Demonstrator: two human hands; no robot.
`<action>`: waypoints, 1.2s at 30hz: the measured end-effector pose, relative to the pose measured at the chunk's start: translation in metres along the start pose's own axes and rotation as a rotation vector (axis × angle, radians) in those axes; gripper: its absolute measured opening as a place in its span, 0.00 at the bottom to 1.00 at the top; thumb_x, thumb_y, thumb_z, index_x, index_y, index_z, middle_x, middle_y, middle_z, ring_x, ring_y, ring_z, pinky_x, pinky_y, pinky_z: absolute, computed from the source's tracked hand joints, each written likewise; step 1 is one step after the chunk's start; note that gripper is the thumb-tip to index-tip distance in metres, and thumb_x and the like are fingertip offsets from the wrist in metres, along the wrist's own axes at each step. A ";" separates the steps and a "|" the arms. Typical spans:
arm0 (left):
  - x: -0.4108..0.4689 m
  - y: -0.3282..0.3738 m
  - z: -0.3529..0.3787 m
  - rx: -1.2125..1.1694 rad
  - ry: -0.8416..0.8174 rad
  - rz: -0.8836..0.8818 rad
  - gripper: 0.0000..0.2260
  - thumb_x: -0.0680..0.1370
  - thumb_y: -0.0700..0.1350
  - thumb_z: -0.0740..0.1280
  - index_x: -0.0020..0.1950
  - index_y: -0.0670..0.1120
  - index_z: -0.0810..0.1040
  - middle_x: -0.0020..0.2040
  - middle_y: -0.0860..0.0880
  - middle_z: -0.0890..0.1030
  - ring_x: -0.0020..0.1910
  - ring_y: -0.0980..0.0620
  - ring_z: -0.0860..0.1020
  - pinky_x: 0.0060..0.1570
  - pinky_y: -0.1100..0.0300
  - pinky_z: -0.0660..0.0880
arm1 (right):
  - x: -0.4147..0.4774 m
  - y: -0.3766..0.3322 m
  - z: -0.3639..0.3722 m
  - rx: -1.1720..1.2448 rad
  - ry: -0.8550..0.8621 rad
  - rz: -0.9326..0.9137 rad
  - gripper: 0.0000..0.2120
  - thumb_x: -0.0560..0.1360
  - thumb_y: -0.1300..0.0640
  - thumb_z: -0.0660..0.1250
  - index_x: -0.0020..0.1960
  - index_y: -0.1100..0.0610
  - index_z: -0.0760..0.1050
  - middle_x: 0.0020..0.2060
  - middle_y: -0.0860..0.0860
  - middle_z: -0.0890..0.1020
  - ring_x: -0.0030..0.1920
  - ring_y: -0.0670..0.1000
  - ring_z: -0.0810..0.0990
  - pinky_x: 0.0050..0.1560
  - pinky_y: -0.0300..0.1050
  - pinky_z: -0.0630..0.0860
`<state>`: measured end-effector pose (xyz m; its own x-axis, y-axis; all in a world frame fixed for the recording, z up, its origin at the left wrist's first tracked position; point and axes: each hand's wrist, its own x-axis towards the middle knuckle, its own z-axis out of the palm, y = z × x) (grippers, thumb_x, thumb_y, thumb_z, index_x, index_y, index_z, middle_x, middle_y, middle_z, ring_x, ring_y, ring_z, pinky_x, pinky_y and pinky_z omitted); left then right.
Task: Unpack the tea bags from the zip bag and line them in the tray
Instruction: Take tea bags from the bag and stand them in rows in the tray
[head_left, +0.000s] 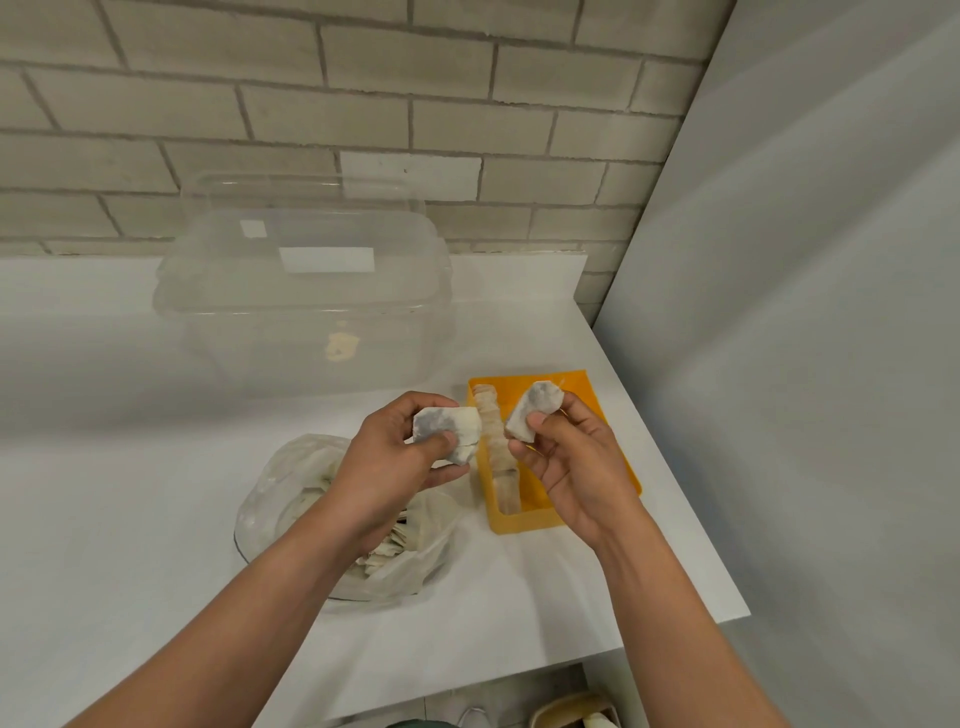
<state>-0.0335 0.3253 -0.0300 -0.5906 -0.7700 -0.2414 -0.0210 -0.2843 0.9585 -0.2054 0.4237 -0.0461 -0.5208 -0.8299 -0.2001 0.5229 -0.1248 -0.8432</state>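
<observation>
Counter edge (685, 519) runs beside tray (524, 522); left hand (395, 457) grips tea bags (452, 426), right hand (571, 467) pinches another tea bag (535, 410).

My bare forearms stretched forward, hands close. Left hand (384, 457) curled, thumb pinching tea bag (460, 422); right hand (571, 462) palm toward me, pinching second tea bag (537, 404).

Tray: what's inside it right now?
One row of tea bags stands along the tray's left wall. The right hand, pinching another tea bag above it, covers much of the remaining floor, so anything there cannot be seen.
</observation>
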 end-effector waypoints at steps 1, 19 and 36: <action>0.000 0.000 -0.001 0.002 0.004 0.001 0.10 0.81 0.31 0.66 0.55 0.43 0.82 0.57 0.37 0.81 0.50 0.44 0.85 0.48 0.55 0.84 | 0.001 0.000 -0.001 -0.017 -0.001 -0.005 0.09 0.79 0.67 0.67 0.58 0.60 0.80 0.49 0.56 0.84 0.49 0.54 0.84 0.47 0.45 0.84; 0.002 0.003 -0.005 0.005 0.021 0.005 0.10 0.81 0.31 0.67 0.56 0.43 0.81 0.60 0.35 0.79 0.50 0.44 0.85 0.49 0.55 0.84 | 0.030 0.020 -0.062 -1.248 0.000 0.070 0.08 0.73 0.55 0.76 0.51 0.47 0.85 0.45 0.43 0.85 0.48 0.42 0.82 0.44 0.37 0.74; -0.006 0.001 -0.009 -0.015 0.068 -0.006 0.11 0.80 0.30 0.67 0.56 0.44 0.82 0.59 0.37 0.80 0.51 0.44 0.86 0.49 0.54 0.84 | 0.045 0.032 -0.055 -1.561 -0.114 0.161 0.10 0.72 0.46 0.78 0.51 0.47 0.85 0.40 0.40 0.82 0.47 0.46 0.82 0.49 0.44 0.80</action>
<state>-0.0232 0.3242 -0.0292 -0.5342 -0.8054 -0.2570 -0.0119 -0.2968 0.9549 -0.2495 0.4125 -0.1096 -0.4413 -0.8226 -0.3586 -0.6576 0.5683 -0.4946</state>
